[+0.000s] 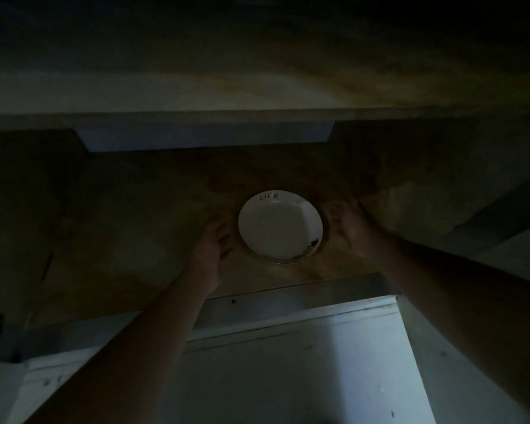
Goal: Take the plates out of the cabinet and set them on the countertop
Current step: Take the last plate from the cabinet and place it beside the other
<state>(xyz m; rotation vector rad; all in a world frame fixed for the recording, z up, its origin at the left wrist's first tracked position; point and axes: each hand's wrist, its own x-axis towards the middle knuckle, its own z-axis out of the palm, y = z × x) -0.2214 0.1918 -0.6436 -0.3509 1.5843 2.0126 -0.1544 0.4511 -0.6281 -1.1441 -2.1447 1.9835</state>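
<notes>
I saw the white plate (279, 226) lying on the countertop (120, 228); my left hand (212, 244) and right hand (348, 223) flanked it, fingers loose, gripping nothing.

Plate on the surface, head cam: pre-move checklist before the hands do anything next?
1. Plate lying flat on the brown surface: ok.
2. Plate fully in view, nothing on top of it: ok.
3. Left hand beside the plate's left edge, fingers relaxed, not gripping: ok.
4. Right hand beside the right edge, not gripping: ok.
5. Fingers touching the rim or apart from it: cannot tell, too dark.
6. Whether this surface is the countertop or a cabinet shelf: cannot tell.
</notes>
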